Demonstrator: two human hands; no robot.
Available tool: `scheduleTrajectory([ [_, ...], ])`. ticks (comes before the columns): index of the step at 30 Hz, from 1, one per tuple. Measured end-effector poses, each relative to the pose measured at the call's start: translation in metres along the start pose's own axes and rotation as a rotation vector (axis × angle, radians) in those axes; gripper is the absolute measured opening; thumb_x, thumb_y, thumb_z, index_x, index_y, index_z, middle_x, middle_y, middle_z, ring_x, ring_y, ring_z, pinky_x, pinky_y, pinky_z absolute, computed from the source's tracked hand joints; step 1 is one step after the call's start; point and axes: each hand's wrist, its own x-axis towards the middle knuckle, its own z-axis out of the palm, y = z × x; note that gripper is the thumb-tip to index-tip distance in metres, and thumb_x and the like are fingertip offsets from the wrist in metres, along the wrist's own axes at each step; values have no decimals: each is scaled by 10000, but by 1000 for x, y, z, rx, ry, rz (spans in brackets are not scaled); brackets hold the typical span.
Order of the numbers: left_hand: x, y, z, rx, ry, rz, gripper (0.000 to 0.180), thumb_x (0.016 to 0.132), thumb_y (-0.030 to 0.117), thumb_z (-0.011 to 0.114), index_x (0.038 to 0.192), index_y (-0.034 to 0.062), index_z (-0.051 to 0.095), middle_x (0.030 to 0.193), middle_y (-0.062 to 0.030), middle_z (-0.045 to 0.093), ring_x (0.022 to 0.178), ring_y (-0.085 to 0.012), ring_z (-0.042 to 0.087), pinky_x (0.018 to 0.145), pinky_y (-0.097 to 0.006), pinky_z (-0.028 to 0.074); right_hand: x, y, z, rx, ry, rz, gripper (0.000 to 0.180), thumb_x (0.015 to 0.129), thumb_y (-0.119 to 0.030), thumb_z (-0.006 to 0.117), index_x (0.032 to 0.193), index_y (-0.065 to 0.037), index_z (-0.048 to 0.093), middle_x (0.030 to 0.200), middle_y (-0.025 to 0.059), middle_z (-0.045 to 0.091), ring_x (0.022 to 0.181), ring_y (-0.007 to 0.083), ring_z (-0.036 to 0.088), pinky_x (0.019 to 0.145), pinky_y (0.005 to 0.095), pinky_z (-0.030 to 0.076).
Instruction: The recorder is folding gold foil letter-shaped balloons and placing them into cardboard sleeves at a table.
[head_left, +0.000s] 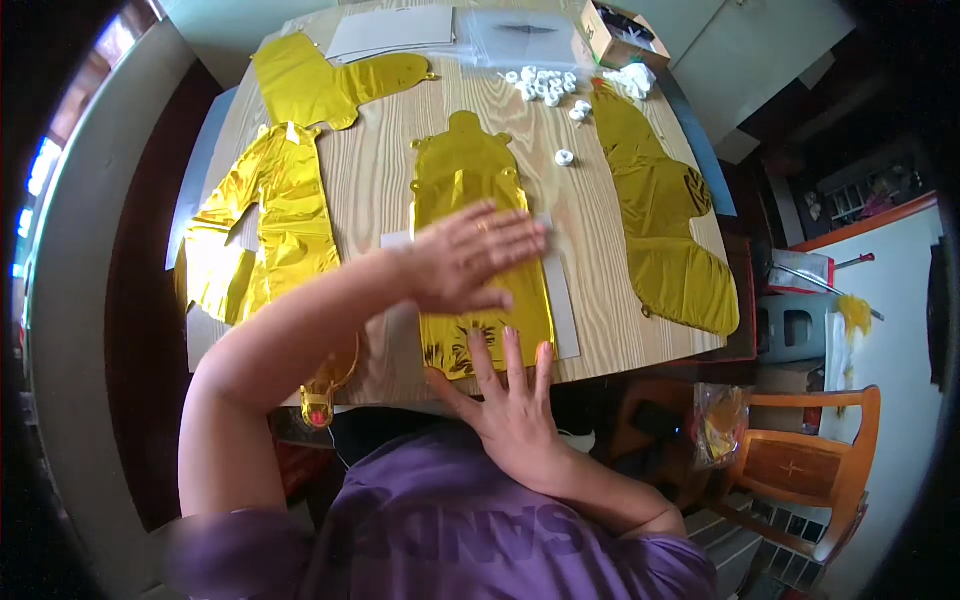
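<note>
A flat gold foil balloon (465,160) lies on a pale board (565,310) at the middle of the wooden table, its rounded tab pointing away from me. My left hand (470,258) stretches across its middle, palm down, fingers extended and slightly blurred; nothing is gripped. Whether that palm presses on the foil, I cannot tell. At the balloon's near end, my right hand (515,415) rests with its fingers spread and the fingertips on the dark-printed edge. Both hands are open.
More gold foil balloons lie around: one at the far left (320,80), one at the left (295,215), one at the right (665,210). Small white ribbon rolls (545,85) sit near a cardboard box (620,35). A wooden chair (810,460) stands at the right.
</note>
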Motion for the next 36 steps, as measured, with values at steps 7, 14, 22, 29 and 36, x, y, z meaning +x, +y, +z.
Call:
scheduleTrajectory([
  [7, 1, -62, -16, 189, 119, -277, 710, 1045, 539, 376, 1604, 125, 239, 1668, -152, 191, 1550, -313, 149, 1257, -509, 84, 6, 3, -17, 1, -55, -31, 700, 947, -217, 526, 1586, -364, 281, 1555, 263, 300, 1380, 532, 332, 1057, 782, 245],
  [14, -50, 99, -56, -181, 467, -427, 765, 935, 331, 652, 1540, -6, 326, 1607, -239, 295, 1505, -383, 264, 1224, -523, 205, 40, 73, -84, 524, -185, -45, 579, 890, -175, 671, 1435, -95, 491, 1279, 242, 580, 1100, 378, 615, 932, 484, 505],
  [22, -66, 164, 5, -61, 258, -536, 888, 907, 555, 599, 1531, -17, 332, 1619, -224, 282, 1511, -367, 261, 1221, -521, 207, 123, 186, -50, 597, -108, 252, 421, 825, -242, 788, 1112, 41, 664, 1095, 208, 677, 929, 297, 683, 847, 382, 545],
  [29, -80, 169, 17, 58, 319, -501, 652, 880, 278, 636, 1460, 31, 470, 1541, -159, 449, 1436, -321, 419, 1186, -501, 295, 133, 187, -48, 599, -400, 283, 359, 806, -175, 822, 1047, 5, 625, 894, 71, 682, 805, 172, 646, 726, 325, 527],
  [36, -89, 170, 19, 45, 372, -468, 553, 898, 171, 574, 1432, 40, 512, 1521, -133, 482, 1414, -304, 451, 1177, -485, 321, 114, 187, -45, 1374, -587, 536, 189, 911, -105, 722, 1064, -17, 654, 828, 13, 683, 694, 61, 630, 589, 219, 501],
])
